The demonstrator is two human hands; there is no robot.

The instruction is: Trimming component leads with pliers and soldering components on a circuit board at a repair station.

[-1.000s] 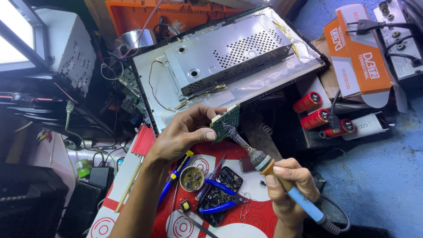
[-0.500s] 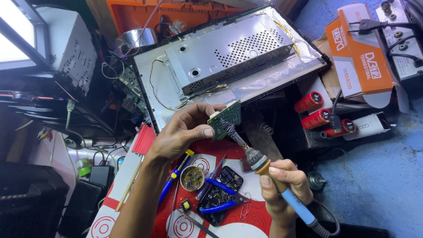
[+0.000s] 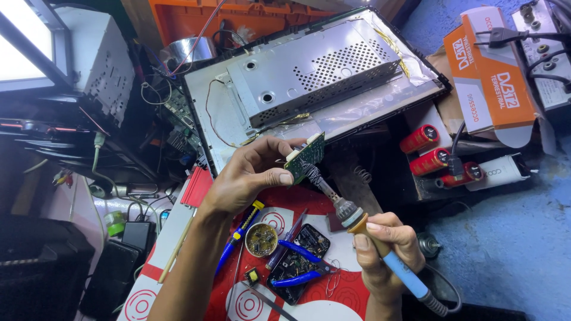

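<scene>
- Left hand point(image 3: 253, 175) closed on a small green circuit board point(image 3: 306, 156), pinched between thumb and fingers and held tilted above the red mat point(image 3: 333, 297) near the middle of the worktop.
- Right hand point(image 3: 386, 249) wrapped around the blue handle of a soldering iron point(image 3: 357, 223), tip angled up and touching the lower edge of the circuit board.
- Below the hands, on the mat: a round coil part point(image 3: 262, 239), blue-handled tweezers point(image 3: 303, 252) lying across a dark opened phone board point(image 3: 297, 261), and a blue-and-yellow screwdriver point(image 3: 238, 238) just beside them.
- Toward the far edge of the worktop: a large opened panel with a perforated metal cover point(image 3: 315, 68).
- Toward the right edge: three red cylindrical capacitors point(image 3: 431, 157) side by side, with an orange-and-white cardboard box point(image 3: 491, 77) behind them.
- At the far left corner: a grey metal casing point(image 3: 98, 59).
</scene>
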